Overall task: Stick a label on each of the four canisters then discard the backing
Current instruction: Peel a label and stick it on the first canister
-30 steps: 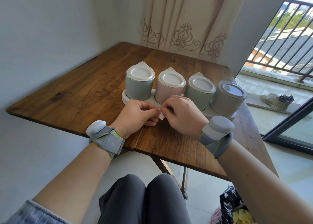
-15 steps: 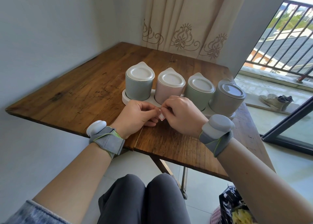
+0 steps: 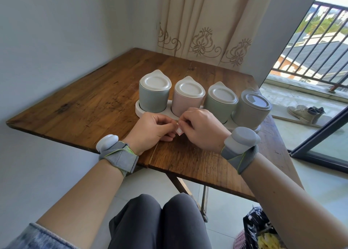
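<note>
Several lidded canisters stand in a row on a white base point(image 3: 139, 111): blue-grey point(image 3: 153, 98), pink point(image 3: 185, 102), pale green point(image 3: 218, 105) and grey point(image 3: 251, 111). Just in front of the pink one, my left hand point(image 3: 150, 131) and my right hand point(image 3: 202, 130) meet over the table. Between their fingertips they pinch a small white label sheet with a red border point(image 3: 179, 131). Most of the sheet is hidden by my fingers, and I cannot tell whether a label is peeling from its backing. No label shows on the canister fronts that I can see.
The wooden table point(image 3: 84, 107) stands in a corner, with a wall at the left and a curtain point(image 3: 203, 22) behind. A black bag point(image 3: 263, 228) lies on the floor at the lower right. A glass door and balcony are at the right.
Both hands stay in place in front of the pink canister. A little more of the red-bordered label sheet shows between my fingertips than before.
</note>
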The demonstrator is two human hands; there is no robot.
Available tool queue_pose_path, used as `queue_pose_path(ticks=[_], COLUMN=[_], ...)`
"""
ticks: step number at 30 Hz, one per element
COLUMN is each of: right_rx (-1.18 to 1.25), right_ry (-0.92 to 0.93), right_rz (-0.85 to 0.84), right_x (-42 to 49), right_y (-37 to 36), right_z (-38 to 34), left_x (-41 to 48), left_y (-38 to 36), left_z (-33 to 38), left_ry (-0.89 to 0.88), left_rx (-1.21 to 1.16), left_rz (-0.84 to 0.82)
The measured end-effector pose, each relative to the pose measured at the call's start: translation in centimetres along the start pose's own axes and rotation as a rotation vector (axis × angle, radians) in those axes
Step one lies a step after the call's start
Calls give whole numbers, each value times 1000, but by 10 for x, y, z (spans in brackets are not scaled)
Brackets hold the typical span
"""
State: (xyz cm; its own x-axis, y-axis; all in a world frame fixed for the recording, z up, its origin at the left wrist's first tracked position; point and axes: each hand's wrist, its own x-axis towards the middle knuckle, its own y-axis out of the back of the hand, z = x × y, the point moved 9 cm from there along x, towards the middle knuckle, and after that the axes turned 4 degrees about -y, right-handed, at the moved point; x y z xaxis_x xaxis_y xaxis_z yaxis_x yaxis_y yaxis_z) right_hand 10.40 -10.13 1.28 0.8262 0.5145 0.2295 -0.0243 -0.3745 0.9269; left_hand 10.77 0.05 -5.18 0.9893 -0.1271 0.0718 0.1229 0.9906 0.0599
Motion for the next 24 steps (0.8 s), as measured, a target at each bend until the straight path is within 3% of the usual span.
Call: queue_pose_path(ticks=[15,20,24], right_rx=[92,406,802], right_ry=[-100,-373,-600], right_rz=[36,68,93], right_x=[0,-2,-12], right_y=[-4,-5,-10], right_z=[12,42,62], left_x=[-3,-3,-5], left_y=[0,7,8], left_z=[2,0,2], left_ry=[17,94,145], left_rx=[49,86,292], left_rz=[13,31,-19])
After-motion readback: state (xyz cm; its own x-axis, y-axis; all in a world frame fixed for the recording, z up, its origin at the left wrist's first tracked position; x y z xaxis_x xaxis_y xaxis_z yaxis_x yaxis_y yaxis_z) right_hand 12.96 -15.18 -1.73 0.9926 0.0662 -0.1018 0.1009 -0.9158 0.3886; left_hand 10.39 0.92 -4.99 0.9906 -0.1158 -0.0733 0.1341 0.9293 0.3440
